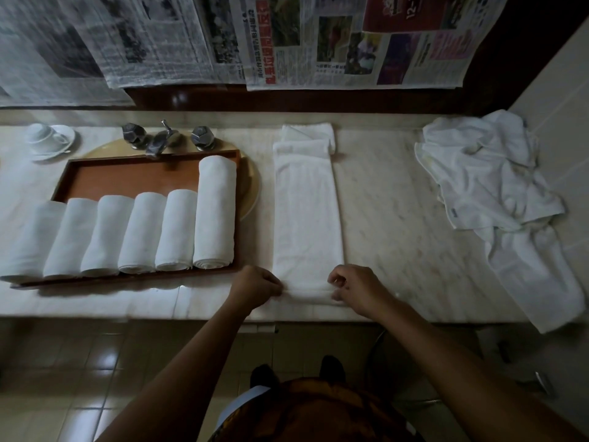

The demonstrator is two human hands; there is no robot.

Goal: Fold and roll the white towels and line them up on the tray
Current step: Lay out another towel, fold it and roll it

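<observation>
1. Head view: a long folded white towel (pixel 307 212) lies flat on the marble tabletop (pixel 382 218), running from the far edge to the near edge, just right of the wooden tray (pixel 149 177).
2. The left hand (pixel 256 287) is curled closed, pinching the towel's near left corner at the tabletop's front edge.
3. The right hand (pixel 352 287) is likewise curled, its fingers gripping the near right corner; a small first turn of cloth sits between the two hands.
4. The towel's far end is folded back on itself near the rear edge.
5. Six rolled towels (pixel 137 232) lie side by side along the tray's near side, touching one another; the rightmost roll (pixel 215 212) is the longest.
6. A heap of unfolded white towels (pixel 487 186) sits at the tabletop's right end, one piece hanging over the front edge.
7. A tap (pixel 164 138) stands behind the tray, and a cup and saucer (pixel 49 140) sit at the far left corner.
8. Newspaper sheets (pixel 287 39) hang on the wall beyond.
</observation>
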